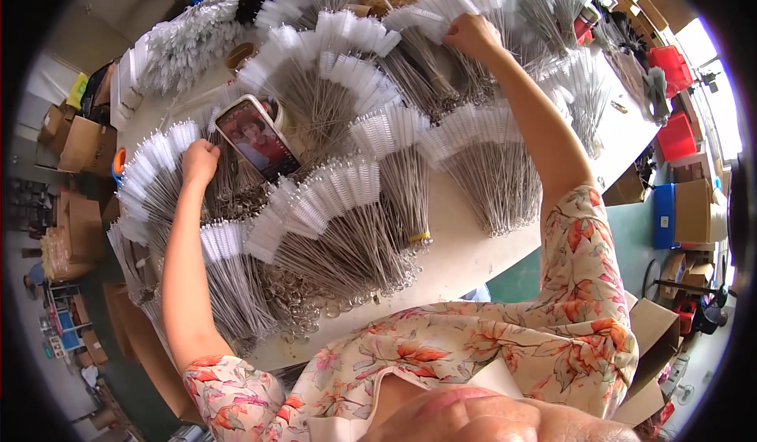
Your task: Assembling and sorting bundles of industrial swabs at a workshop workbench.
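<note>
Bundles of wire-handled brushes with white bristle heads cover the white table. My left hand (201, 162) is closed at the left side, among the brush heads of a fanned bundle (158, 162). What its fingers hold, if anything, is hidden. A phone (258, 138) with a lit screen leans just right of that hand. Farther off, my right arm reaches to the back, where my right hand (473, 36) is closed over another brush bundle (430, 20); its fingertips are hidden. Between my arms fan out a large near bundle (331, 221) and a banded bundle (404, 170).
A pale tape roll (277, 115) stands behind the phone, and a brown roll (239, 55) farther back. Loose brushes (193, 44) lie heaped at the far left. Around the table are cardboard boxes (83, 144), red bins (670, 71) and a blue bin (665, 215).
</note>
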Available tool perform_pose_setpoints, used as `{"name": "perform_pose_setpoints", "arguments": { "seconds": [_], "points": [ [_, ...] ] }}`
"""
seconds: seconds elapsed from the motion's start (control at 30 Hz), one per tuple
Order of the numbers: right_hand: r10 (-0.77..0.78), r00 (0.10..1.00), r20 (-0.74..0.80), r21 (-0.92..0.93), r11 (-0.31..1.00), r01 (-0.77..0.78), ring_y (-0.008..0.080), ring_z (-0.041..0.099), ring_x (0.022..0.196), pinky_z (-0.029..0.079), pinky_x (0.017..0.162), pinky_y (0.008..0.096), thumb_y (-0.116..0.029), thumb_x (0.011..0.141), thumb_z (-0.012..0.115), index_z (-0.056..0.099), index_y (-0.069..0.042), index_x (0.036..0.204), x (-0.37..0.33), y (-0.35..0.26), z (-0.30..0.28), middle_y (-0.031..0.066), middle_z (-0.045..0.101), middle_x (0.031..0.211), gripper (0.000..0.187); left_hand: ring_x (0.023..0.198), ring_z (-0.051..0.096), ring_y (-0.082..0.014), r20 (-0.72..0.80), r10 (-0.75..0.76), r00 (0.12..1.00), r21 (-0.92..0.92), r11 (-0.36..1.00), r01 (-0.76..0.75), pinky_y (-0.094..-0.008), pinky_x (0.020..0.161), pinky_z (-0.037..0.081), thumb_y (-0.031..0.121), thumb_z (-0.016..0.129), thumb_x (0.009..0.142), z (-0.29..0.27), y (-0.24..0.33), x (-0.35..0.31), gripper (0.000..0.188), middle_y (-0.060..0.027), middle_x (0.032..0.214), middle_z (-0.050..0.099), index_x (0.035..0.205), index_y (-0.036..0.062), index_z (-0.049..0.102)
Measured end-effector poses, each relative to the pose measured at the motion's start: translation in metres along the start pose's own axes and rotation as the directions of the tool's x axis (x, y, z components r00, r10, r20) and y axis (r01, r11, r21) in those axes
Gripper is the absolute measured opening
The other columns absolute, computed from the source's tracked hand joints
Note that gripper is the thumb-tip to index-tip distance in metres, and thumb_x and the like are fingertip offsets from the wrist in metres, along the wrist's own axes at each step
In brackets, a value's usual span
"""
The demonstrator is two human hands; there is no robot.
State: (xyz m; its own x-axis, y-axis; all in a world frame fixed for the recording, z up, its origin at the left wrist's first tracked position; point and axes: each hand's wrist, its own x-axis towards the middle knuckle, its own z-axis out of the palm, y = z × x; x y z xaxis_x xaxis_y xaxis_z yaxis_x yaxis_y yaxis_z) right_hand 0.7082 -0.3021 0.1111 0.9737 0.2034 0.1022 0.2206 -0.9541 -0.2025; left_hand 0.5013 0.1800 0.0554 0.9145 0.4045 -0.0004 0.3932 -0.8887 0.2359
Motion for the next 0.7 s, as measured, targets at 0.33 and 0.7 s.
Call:
{"name": "perform_pose_setpoints", "arguments": {
  "seconds": [0.33, 0.7],
  "points": [
    [0.112, 0.933, -0.343, 0.209, 0.977, -0.040, 0.0289, 0.063, 0.077, 0.050, 0.070, 0.0374, -0.032, 0.069, 0.058, 0.066, -0.012, 0.075, -0.006, 0.009, -0.037, 0.0109, 0.065, 0.081, 0.022, 0.083, 0.057, -0.0373, -0.050, 0.045, 0.998, 0.091, 0.995, -0.040, -0.0429, 0.073, 0.045, 0.019, 0.056, 0.076, 0.002, 0.009, -0.004, 0.018, -0.0198, 0.082, 0.061, 0.080, 0.0010, 0.057],
    [-0.046, 0.987, 0.152, 0.324, 0.946, -0.006, 0.0292, 0.062, 0.086, 0.049, 0.079, 0.0372, -0.032, 0.061, 0.067, 0.067, -0.008, 0.087, 0.009, -0.048, 0.047, 0.0128, 0.064, 0.096, 0.036, 0.085, 0.058, -0.0382, -0.034, -0.113, 0.993, 0.039, 0.993, 0.114, -0.0449, 0.076, 0.044, 0.016, 0.051, 0.076, -0.021, -0.002, 0.005, 0.019, -0.0232, 0.086, 0.061, 0.085, 0.0003, 0.057]
  ]
}}
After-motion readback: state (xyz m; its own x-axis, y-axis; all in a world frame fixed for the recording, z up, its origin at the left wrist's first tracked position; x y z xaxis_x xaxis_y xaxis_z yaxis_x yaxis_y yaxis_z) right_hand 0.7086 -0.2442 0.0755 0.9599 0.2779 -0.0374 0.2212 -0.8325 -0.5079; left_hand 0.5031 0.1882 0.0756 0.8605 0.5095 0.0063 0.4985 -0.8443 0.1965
